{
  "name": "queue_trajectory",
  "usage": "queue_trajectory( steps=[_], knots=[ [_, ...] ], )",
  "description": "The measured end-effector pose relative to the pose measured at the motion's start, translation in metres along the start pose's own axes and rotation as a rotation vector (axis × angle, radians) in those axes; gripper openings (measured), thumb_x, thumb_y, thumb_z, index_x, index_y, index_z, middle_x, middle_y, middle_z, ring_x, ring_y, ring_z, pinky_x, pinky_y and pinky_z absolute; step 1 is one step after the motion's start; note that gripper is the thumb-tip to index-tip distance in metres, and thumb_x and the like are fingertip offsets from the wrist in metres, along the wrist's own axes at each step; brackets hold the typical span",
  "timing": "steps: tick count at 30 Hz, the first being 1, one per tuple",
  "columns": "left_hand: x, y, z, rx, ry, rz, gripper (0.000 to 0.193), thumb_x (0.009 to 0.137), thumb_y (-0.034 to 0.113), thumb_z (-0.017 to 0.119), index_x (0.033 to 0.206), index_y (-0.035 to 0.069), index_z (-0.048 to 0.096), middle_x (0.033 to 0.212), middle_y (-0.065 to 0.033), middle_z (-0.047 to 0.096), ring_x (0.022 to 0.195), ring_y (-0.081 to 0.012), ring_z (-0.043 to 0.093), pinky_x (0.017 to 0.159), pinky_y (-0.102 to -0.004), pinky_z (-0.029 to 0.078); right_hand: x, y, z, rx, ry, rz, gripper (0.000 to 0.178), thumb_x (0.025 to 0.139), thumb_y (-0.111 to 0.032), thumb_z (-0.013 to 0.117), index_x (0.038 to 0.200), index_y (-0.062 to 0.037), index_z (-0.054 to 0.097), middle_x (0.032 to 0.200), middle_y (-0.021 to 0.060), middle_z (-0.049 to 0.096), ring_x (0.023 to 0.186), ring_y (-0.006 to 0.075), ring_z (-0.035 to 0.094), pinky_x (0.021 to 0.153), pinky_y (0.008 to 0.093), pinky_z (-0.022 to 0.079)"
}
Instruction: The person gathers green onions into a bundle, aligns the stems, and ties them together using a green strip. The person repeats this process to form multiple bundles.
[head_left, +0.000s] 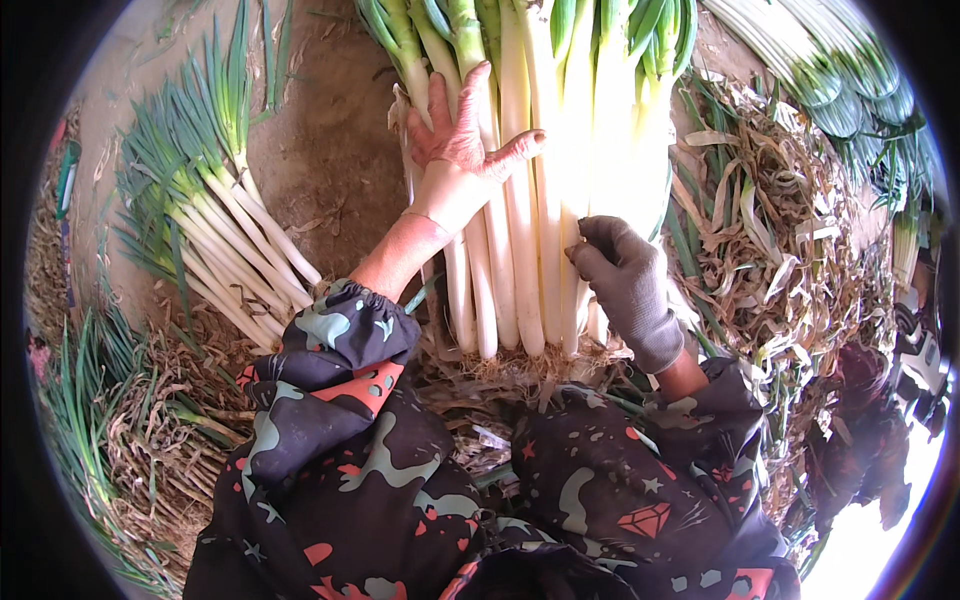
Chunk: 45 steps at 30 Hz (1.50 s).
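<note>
A bundle of long white leek stalks with green tops lies straight ahead, roots toward me. My left hand, bare with fingers spread, lies flat on the left side of the bundle. My right hand, in a dark grey glove, is curled against the stalks on the right side of the bundle, near the root end. Both forearms wear dark patterned sleeves.
A second pile of leeks lies on the dirt at left. Dry peeled leaves and trimmings cover the ground at right. More green tops lie at the upper right, and loose greens at the lower left.
</note>
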<state>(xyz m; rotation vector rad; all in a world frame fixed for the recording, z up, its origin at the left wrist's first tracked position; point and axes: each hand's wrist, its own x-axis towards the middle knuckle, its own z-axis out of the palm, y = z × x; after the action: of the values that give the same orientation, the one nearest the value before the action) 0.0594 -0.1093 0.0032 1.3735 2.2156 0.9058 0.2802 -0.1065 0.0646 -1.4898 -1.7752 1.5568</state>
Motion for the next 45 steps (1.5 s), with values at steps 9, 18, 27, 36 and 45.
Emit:
queue_trajectory(
  steps=[9, 18, 27, 36, 45],
  knots=[
    [0.040, 0.028, -0.003, 0.266, 0.124, 0.427, 0.077, 0.084, 0.049, 0.071, 0.149, 0.023, 0.037, 0.157, -0.0234, 0.022, 0.145, -0.0399, 0.024, 0.113, -0.0584, 0.029, -0.024, 0.017, 0.013, -0.367, 0.096, -0.384, 0.032, 0.086, -0.010, 0.072, 0.113, 0.0064, 0.063, 0.092, 0.0154, 0.065, 0.073, 0.0193, 0.066, 0.064, 0.0298, 0.054],
    [0.053, 0.052, 0.005, 0.374, -0.161, 0.518, 0.064, 0.088, 0.044, 0.066, 0.147, 0.032, 0.044, 0.164, -0.0174, -0.005, 0.147, -0.0473, -0.006, 0.114, -0.0697, 0.007, -0.025, 0.029, 0.010, -0.264, 0.033, -0.300, 0.037, 0.082, -0.004, 0.071, 0.117, 0.0030, 0.062, 0.097, 0.0144, 0.064, 0.075, 0.0204, 0.065, 0.067, 0.0314, 0.054],
    [0.054, 0.041, 0.014, 0.220, -0.051, 0.548, 0.066, 0.081, 0.035, 0.074, 0.142, 0.034, 0.049, 0.162, -0.0220, 0.006, 0.146, -0.0505, 0.003, 0.114, -0.0673, 0.014, -0.078, 0.034, -0.014, -0.221, -0.278, 0.239, 0.022, 0.093, -0.019, 0.066, 0.091, 0.0025, 0.068, 0.063, 0.0066, 0.062, 0.058, 0.0111, 0.056, 0.056, 0.0297, 0.047],
    [0.050, 0.048, 0.007, 0.155, -0.025, 0.527, 0.069, 0.079, 0.045, 0.077, 0.140, 0.027, 0.051, 0.162, -0.0208, 0.008, 0.147, -0.0470, 0.005, 0.115, -0.0657, 0.011, -0.090, 0.050, -0.004, 0.251, -0.251, 0.337, 0.030, 0.100, -0.025, 0.060, 0.091, 0.0040, 0.064, 0.065, -0.0013, 0.057, 0.057, 0.0055, 0.050, 0.051, 0.0232, 0.041],
    [0.052, 0.050, 0.010, 0.246, -0.048, 0.500, 0.077, 0.073, 0.050, 0.081, 0.139, 0.026, 0.050, 0.162, -0.0191, 0.007, 0.147, -0.0469, 0.004, 0.113, -0.0677, 0.013, -0.068, 0.031, 0.003, 0.154, -0.142, 0.216, 0.029, 0.098, -0.025, 0.063, 0.095, 0.0036, 0.067, 0.068, -0.0004, 0.059, 0.059, 0.0047, 0.050, 0.051, 0.0221, 0.042]
  ],
)
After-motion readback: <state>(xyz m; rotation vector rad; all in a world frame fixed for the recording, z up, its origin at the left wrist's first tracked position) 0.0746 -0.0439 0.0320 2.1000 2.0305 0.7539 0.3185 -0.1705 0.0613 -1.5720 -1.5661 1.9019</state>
